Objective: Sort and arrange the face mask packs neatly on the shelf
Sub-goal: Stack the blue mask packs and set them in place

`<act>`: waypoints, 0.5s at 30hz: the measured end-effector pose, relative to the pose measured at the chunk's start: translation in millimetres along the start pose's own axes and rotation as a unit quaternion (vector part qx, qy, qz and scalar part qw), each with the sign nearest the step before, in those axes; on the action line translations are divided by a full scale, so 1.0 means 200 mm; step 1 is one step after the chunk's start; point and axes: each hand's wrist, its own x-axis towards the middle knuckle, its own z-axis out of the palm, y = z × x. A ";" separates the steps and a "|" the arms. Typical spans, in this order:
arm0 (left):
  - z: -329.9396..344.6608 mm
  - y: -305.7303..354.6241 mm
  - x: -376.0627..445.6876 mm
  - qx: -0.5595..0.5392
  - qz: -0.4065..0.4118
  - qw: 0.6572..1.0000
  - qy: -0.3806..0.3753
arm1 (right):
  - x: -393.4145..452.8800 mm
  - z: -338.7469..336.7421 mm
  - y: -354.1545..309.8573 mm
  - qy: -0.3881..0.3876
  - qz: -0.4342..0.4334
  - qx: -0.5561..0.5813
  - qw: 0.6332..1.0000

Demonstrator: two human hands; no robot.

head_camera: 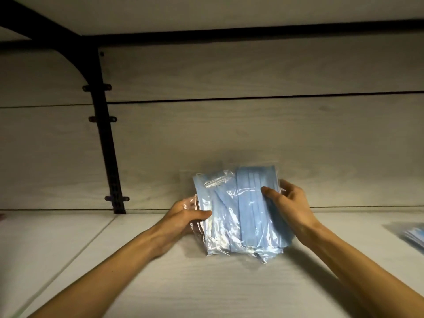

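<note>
Two bare forearms reach in from the bottom edge over a pale wood-grain shelf (160, 283). Left hand (183, 219) grips the left edge of the mask packs (238, 212): thumb lies across the front plastic, other fingers hidden behind. Right hand (289, 203) holds the right edge, thumb pressed on the front, fingers curled round the back. Packs are clear bags of blue masks, bunched together, standing tilted, lower edge on or just above the shelf; cannot tell which. Another pack (413, 237) lies flat at the far right, well apart, blurred. Behind: pale back panel (252, 134), black bracket (107, 145) upright at left.
</note>
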 end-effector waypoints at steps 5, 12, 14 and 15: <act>-0.01 -0.01 -0.02 0.012 0.010 1.000 -0.018 | 0.00 -0.02 0.00 -0.026 0.046 -0.015 0.998; 0.00 -0.01 -0.02 0.051 0.039 0.998 0.016 | -0.01 -0.05 -0.03 -0.107 0.091 -0.002 0.990; 0.01 -0.01 -0.03 0.062 0.046 0.997 0.024 | -0.01 -0.05 -0.03 -0.135 0.108 0.000 0.985; 0.01 -0.01 -0.03 0.063 0.051 0.996 0.026 | -0.02 -0.06 -0.04 -0.141 0.116 0.002 0.983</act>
